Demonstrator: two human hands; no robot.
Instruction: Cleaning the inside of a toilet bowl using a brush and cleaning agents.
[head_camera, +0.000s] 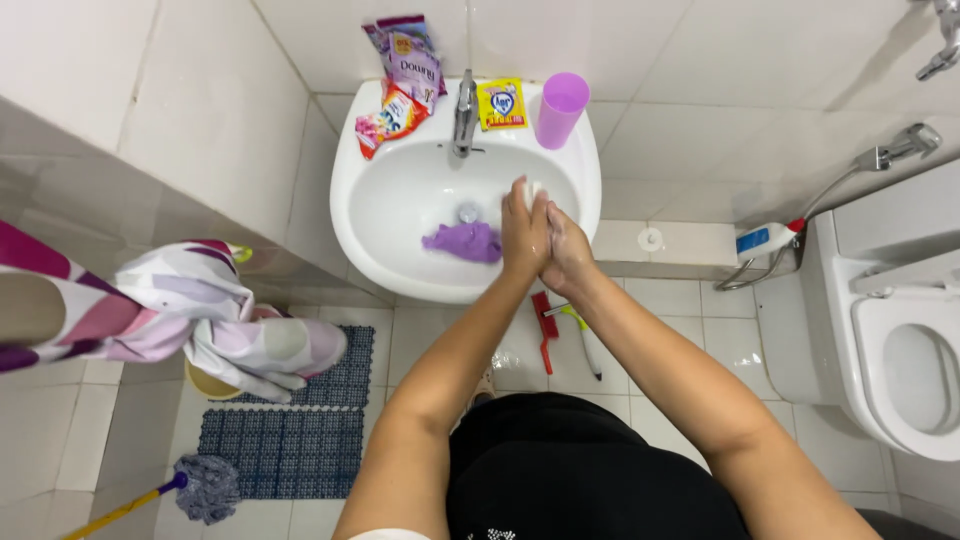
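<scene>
Landmark: the white washbasin (372, 235). Going near to far.

Nearest the camera, 2 bare forearms reach up from the dark-clothed torso and converge at the washbasin's front right rim. Left hand (524, 232) and right hand (567, 248) are pressed palm to palm, fingers pointing toward the back wall. A small white piece, probably a bar of soap (531, 189), peeks out at the fingertips, clasped between both hands; its long axis cannot be told. Left hand is the one more over the bowl, right hand sits over the rim.

Just left of the hands, inside the bowl by the drain, lies a crumpled purple cloth (463, 241), close to but apart from the left hand. Nothing stands between them.

Farther, on the washbasin's back ledge: the chrome tap (464, 110) at centre, a yellow sachet (501, 104) and a purple cup (560, 108) to its right, a red sachet (392, 118) and a purple refill pouch (410, 55) to its left.

Below the washbasin on the floor: a red brush (545, 330), a blue mat (300, 430) further left, a mop (195, 488). Right of the washbasin, well apart: the toilet (900, 330).
</scene>
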